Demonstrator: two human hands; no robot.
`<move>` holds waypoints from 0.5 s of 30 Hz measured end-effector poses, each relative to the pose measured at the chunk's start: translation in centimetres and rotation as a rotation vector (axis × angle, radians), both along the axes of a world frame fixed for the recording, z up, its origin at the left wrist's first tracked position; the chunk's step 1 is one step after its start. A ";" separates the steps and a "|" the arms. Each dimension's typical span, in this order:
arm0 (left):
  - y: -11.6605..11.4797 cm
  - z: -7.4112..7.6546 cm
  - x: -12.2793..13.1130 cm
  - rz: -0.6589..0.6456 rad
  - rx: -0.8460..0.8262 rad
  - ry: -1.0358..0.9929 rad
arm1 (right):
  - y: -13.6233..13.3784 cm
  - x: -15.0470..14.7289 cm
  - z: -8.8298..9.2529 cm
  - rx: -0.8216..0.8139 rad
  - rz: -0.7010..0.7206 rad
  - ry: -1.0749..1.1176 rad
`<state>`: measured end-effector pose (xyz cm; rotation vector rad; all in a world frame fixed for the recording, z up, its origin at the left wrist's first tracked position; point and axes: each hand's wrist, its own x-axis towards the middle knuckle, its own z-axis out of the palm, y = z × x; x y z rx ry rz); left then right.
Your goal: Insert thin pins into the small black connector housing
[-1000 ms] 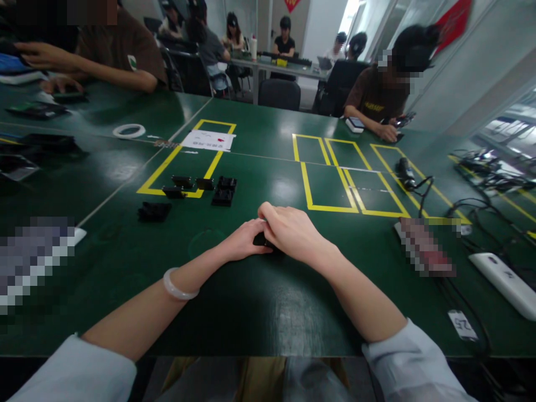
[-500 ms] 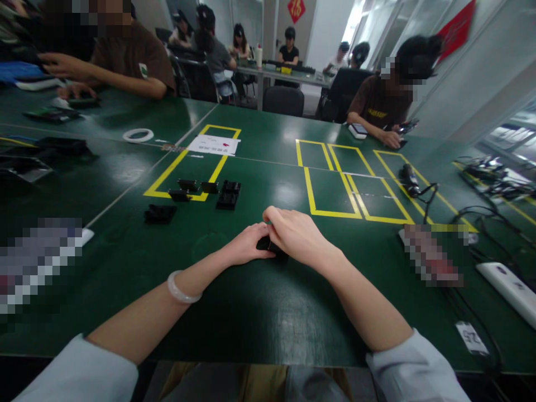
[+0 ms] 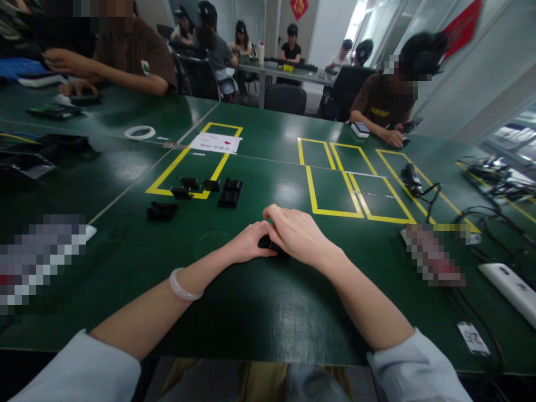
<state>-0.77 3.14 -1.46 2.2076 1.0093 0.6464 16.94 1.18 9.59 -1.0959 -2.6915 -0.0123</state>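
My left hand and my right hand meet over the green table, both closed round a small black part. Only a dark edge of that part shows between the thumb and fingers of my left hand; my right hand covers most of it from above. A pale bangle circles my left wrist. Ahead and to the left are several thin black upright pieces, a black block with recesses and another black piece.
Yellow tape marks rectangles on the green table. A white sheet and a white ring lie farther back. On the right are a black cylindrical device, cables and a white power strip. Co-workers sit across the table.
The view has shifted very slightly. Both my hands stay together round the black part, with hardly any visible movement.
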 end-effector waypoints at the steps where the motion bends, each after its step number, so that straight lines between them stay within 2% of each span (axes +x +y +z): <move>1: 0.0 0.0 0.0 -0.012 0.006 0.003 | 0.1 0.0 0.0 0.008 -0.007 -0.013; 11: 0.1 -0.1 0.0 0.029 0.038 0.040 | 0.2 0.1 -0.1 -0.011 -0.006 0.026; 15: 0.1 0.0 -0.1 -0.013 0.024 0.034 | 0.5 0.2 -0.1 -0.008 0.008 0.035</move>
